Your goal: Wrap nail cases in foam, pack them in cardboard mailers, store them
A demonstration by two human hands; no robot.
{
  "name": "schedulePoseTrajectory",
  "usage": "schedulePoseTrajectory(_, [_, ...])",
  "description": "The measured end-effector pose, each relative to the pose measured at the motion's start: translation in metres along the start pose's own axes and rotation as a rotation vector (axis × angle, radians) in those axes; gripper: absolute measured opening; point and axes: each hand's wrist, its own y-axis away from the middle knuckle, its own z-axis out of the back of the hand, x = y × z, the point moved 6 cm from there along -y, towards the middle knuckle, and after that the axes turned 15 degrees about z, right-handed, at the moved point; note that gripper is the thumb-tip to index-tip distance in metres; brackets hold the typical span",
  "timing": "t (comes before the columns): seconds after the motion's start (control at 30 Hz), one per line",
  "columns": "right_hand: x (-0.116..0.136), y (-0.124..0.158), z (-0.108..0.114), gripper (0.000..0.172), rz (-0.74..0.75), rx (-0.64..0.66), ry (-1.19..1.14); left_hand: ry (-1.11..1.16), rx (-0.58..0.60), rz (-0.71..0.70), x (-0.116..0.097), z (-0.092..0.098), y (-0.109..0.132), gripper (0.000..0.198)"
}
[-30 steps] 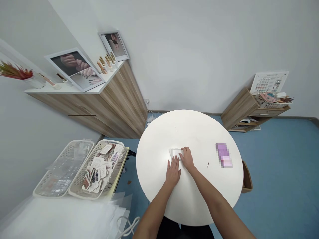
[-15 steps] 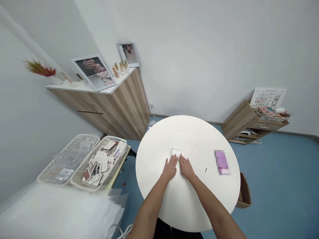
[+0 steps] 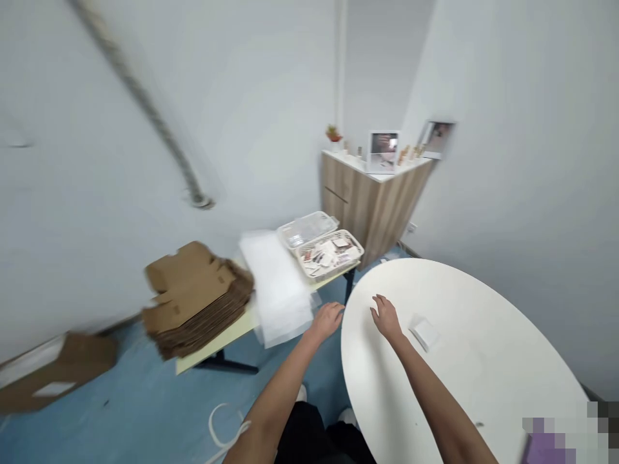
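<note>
The person's left hand (image 3: 329, 321) is open and empty, its fingers loose, just off the edge of the round white table (image 3: 464, 393) and close to the rim. The right hand (image 3: 385, 317) is also released and holds nothing, its fingers spread over the near part of the tabletop; the blur makes it hard to tell whether the fingertips touch the surface. Half a second ago both hands lay flat on the small white rectangular packet (image 3: 423, 333), but now it sits alone on the table, just beyond the right hand and apart from it. The blurred purple-and-white pack (image 3: 554, 444) now sits at the lower right edge of the view, cut off by the frame.

The view has swung left, away from the table. Past the left hand, a loose stack of translucent white plastic sheets (image 3: 276, 290) lies on a pale yellow table (image 3: 227, 332), beside a thick pile of flattened brown cardboard boxes (image 3: 196, 301). Farther off are a white perforated basket of paper sachets (image 3: 329, 256) and an emptier clear-lidded basket (image 3: 307, 229), and beyond them a wood-grain cabinet (image 3: 372, 216).
</note>
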Motion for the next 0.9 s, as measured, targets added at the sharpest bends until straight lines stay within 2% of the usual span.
schedulePoseTrajectory(0.1, [0.063, -0.056, -0.02, 0.035, 0.194, 0.03, -0.084, 0.008, -0.149, 0.166, 0.069, 0.054, 0.039, 0.032])
schedulePoseTrajectory(0.2, [0.137, -0.102, -0.043, 0.034, 0.366, 0.085, -0.149, -0.01, -0.293, 0.31, 0.134, 0.102, 0.087, 0.028])
schedulePoseTrajectory(0.37, [0.267, -0.155, -0.077, 0.031, 0.581, 0.186, -0.23, -0.106, -0.467, 0.521, 0.228, 0.172, 0.168, 0.02])
schedulePoseTrajectory(0.47, [0.341, -0.178, -0.093, 0.03, 0.699, 0.232, -0.249, -0.173, -0.514, 0.61, 0.276, 0.205, 0.198, 0.019])
schedulePoseTrajectory(0.57, [0.405, -0.195, -0.108, 0.027, 0.813, 0.268, -0.254, -0.224, -0.494, 0.645, 0.314, 0.223, 0.209, 0.022])
schedulePoseTrajectory(0.67, [0.451, -0.21, -0.121, 0.023, 0.888, 0.287, -0.246, -0.251, -0.428, 0.643, 0.344, 0.231, 0.208, 0.032])
schedulePoseTrajectory(0.8, [0.484, -0.231, -0.137, 0.02, 0.895, 0.333, -0.207, -0.21, -0.332, 0.686, 0.377, 0.242, 0.203, 0.047])
schedulePoseTrajectory(0.9, [0.493, -0.244, -0.15, 0.019, 0.857, 0.458, -0.226, -0.102, -0.272, 0.696, 0.392, 0.252, 0.198, 0.044])
